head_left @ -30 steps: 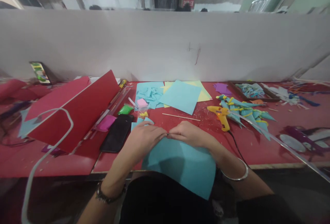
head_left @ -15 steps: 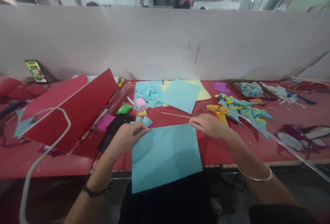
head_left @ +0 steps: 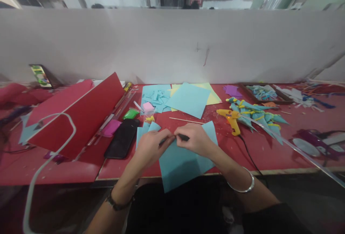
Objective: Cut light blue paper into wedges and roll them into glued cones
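Both hands meet over a light blue sheet (head_left: 180,165) at the front edge of the red table. My left hand (head_left: 155,142) is closed, with part of a small dark object (head_left: 162,141) showing at its fingers. Closed too, my right hand (head_left: 194,139) grips a short black object (head_left: 183,137), its fingertips close to those of the left. The sheet lies below the hands, and they cover its upper middle. A thin wooden stick (head_left: 185,120) lies just beyond the hands.
A black phone (head_left: 122,139) and a red board (head_left: 81,119) are on the left. To the right are a yellow glue gun (head_left: 231,119) with a cable, blue paper cones (head_left: 258,115) and a tray (head_left: 248,96). More blue paper (head_left: 188,99) lies behind.
My hands have come together from the sheet's two upper corners. The sheet has turned and sits further right. The black object now shows in my right hand.
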The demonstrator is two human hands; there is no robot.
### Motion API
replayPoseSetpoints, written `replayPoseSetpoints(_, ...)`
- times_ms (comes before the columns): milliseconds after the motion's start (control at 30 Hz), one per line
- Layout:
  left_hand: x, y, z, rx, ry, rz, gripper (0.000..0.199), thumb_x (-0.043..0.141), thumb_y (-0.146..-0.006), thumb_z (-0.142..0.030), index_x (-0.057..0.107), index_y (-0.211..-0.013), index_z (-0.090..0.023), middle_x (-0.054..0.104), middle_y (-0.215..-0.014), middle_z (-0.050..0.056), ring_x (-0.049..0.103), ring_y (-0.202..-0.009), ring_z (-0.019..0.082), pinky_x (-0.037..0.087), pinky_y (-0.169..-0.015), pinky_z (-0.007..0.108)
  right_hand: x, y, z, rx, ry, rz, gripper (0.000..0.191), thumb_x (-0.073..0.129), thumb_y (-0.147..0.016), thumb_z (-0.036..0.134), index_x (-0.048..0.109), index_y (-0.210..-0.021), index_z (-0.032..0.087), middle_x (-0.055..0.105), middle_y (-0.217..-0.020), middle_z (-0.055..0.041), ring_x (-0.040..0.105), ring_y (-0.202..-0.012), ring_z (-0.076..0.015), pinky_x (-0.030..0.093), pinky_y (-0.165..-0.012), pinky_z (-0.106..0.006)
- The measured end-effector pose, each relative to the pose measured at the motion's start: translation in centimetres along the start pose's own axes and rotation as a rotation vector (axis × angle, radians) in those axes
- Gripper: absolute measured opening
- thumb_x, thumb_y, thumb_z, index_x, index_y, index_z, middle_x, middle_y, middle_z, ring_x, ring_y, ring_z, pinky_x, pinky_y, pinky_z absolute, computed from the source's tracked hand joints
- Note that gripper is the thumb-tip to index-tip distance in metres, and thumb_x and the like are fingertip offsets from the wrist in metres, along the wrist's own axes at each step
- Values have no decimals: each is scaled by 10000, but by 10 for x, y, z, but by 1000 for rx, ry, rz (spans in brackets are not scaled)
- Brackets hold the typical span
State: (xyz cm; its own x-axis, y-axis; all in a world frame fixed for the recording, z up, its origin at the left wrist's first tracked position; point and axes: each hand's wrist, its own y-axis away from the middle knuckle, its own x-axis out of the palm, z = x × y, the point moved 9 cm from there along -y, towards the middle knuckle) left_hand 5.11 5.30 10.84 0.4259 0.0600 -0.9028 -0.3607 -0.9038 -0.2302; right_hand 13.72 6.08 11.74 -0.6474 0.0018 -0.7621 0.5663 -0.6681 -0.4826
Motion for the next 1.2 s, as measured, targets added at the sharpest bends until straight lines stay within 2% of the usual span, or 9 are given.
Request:
replayPoseSetpoints(200,-6,4,10,3,13,7,294,380,-851,-358,598,-728,-206,654,-670,-11,565,-613,134,345,-560,212,-11,7,-22,30,16,18,149,461,-736,150,592,-686,200,614,-630,12,498,-572,-105,317,-585,-214)
replayPoseSetpoints(367,-17,8,26,-71,54,-5,297,382,-839,-376,571,-690,-201,621,-613,-26,544,-570,119,342,-540,197,-21,24,-47,45,128,55,159,432,-773,182,571,-698,195,596,-634,0,489,-585,-118,307,-585,-223)
replayPoseSetpoints(600,-26,11,33,-97,84,-17,310,398,-814,-407,543,-636,-199,548,-536,-37,481,-506,103,309,-485,183,-36,42,-77,118,167,73,155,431,-768,170,547,-667,191,553,-606,13,454,-560,-112,288,-567,-225)
replayPoseSetpoints(733,-30,13,40,-131,68,3,299,412,-810,-407,563,-656,-199,566,-558,-37,492,-517,102,313,-492,183,-47,47,-90,136,333,27,165,451,-756,161,528,-613,190,515,-551,16,417,-529,-119,273,-552,-247)
replayPoseSetpoints(833,-32,14,43,-147,61,15,273,420,-808,-387,580,-692,-199,604,-604,-34,521,-542,105,330,-509,184,-62,46,-82,139,359,-136,174,438,-763,142,529,-622,190,529,-565,0,453,-566,-139,315,-583,-264)
replayPoseSetpoints(933,-29,12,38,-111,50,55,290,408,-824,-389,586,-693,-200,611,-610,-33,533,-559,110,339,-516,189,-66,39,-56,66,200,-229,170,410,-837,198,577,-807,186,620,-781,-49,542,-758,-168,388,-715,-291)
replayPoseSetpoints(1033,-28,8,32,-55,9,54,302,385,-853,-372,588,-711,-199,615,-611,-35,544,-566,111,351,-530,199,-38,28,-29,-48,167,-9,196,445,-866,290,594,-933,183,625,-965,-78,545,-908,-187,393,-805,-321)
replayPoseSetpoints(1100,-28,6,27,3,-107,21,294,380,-868,-348,588,-722,-200,630,-627,-29,558,-584,125,356,-545,219,-24,25,-22,-72,197,98,208,428,-885,279,617,-870,193,650,-891,-45,569,-851,-168,362,-858,-346)
replayPoseSetpoints(1200,-27,3,7,164,-348,-108,257,384,-878,-279,592,-747,-204,661,-693,-14,581,-637,149,375,-644,273,-14,22,-23,-35,232,145,258,394,-907,258,627,-810,206,671,-770,3,591,-755,-142,295,-922,-384)
